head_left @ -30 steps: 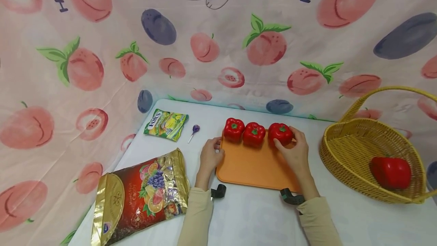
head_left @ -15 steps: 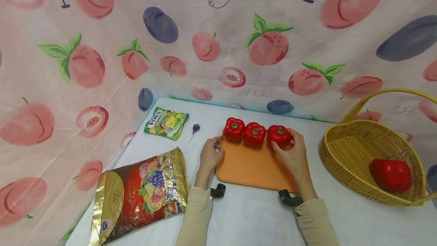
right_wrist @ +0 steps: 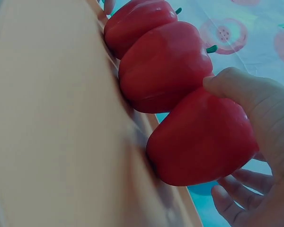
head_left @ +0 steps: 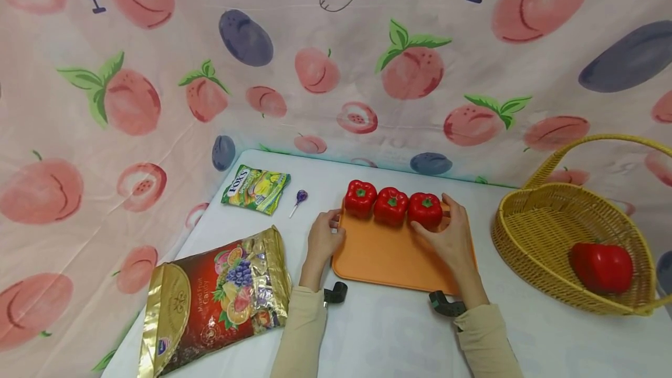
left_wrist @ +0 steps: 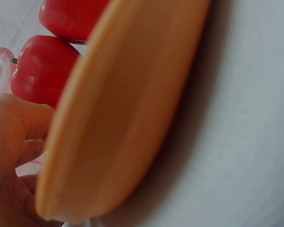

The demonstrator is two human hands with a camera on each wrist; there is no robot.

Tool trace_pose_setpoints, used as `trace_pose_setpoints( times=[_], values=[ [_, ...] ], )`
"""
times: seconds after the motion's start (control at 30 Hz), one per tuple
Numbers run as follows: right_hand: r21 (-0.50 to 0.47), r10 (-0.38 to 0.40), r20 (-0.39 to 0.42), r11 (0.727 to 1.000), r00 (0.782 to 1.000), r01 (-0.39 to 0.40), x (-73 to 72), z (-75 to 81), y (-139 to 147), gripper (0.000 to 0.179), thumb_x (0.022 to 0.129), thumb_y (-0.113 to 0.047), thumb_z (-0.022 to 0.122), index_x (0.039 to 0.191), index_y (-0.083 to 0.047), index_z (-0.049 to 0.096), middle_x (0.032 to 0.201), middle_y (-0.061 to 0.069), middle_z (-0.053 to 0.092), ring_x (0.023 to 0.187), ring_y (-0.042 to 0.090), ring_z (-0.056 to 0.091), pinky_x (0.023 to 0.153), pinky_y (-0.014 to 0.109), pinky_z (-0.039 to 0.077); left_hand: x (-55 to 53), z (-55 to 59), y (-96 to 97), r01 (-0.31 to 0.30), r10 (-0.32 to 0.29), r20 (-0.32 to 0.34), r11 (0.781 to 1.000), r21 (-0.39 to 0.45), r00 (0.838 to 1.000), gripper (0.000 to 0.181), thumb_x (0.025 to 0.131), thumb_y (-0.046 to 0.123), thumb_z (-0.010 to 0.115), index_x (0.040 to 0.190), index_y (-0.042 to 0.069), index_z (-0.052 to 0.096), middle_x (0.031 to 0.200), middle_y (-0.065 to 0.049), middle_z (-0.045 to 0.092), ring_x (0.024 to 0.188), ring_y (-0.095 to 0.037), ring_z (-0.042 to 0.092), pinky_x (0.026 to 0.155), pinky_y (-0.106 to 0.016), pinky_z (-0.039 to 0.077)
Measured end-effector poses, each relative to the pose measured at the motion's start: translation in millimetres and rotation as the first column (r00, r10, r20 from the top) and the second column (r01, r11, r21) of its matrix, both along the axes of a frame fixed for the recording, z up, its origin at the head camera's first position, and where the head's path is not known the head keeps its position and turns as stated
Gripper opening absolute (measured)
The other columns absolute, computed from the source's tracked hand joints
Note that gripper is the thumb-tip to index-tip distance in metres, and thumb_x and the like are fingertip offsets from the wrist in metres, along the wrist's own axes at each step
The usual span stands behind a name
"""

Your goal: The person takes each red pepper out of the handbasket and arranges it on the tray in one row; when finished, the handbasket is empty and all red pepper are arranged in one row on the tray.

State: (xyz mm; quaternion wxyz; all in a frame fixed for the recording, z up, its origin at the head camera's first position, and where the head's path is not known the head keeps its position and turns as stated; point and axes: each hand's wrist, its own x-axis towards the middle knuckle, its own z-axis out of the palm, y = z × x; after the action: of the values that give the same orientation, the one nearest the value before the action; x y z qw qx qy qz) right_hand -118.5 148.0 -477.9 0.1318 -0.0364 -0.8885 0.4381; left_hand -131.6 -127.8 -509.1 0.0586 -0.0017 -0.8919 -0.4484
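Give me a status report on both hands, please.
Left hand holding flat orange rectangular tray by left edge. Right hand around rightmost glossy red bell pepper on it. No obstruction visible.

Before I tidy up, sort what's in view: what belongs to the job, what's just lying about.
Job in hand: orange tray; three red peppers at its far edge; left hand; right hand; probably the basket and the pepper inside.

Just lying about: large candy bag; small green packet; lollipop.

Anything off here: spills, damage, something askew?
No spill or damage that I can see. One oddity: the pepper in the wicker basket seems to lie on its side, while the three red peppers on the orange tray stand stems up.
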Motion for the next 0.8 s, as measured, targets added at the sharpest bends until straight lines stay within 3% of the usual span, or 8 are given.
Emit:
trace_pose_setpoints(
  times=[0.53,0.8],
  values=[
    [-0.005,0.002,-0.027,1.0,1.0,-0.002,-0.7,-2.9,2.1,0.081,0.08,-0.032,0.081,0.145,-0.003,0.041,0.143,0.018,0.045,0.119,0.035,0.048,0.095,0.05,0.047,-0.1,-0.9,-1.1,0.006,-0.006,-0.014,1.0,0.005,1.0,0.041,0.084,0.003,0.066,0.125,0.005,0.066,0.104,-0.01,0.064,0.091,-0.024,0.061,0.08,-0.04,0.05],
    [-0.035,-0.026,0.032,0.999,0.999,0.027,0.8,-1.9,5.1,0.082,0.084,-0.044,0.075,0.147,-0.007,0.039,0.144,0.016,0.046,0.117,0.036,0.049,0.097,0.053,0.046,0.7,-0.6,-0.3,0.002,-0.002,-0.003,1.0,0.009,1.0,0.041,0.085,0.004,0.066,0.125,0.006,0.065,0.105,-0.01,0.064,0.091,-0.023,0.061,0.081,-0.039,0.051]
  ],
)
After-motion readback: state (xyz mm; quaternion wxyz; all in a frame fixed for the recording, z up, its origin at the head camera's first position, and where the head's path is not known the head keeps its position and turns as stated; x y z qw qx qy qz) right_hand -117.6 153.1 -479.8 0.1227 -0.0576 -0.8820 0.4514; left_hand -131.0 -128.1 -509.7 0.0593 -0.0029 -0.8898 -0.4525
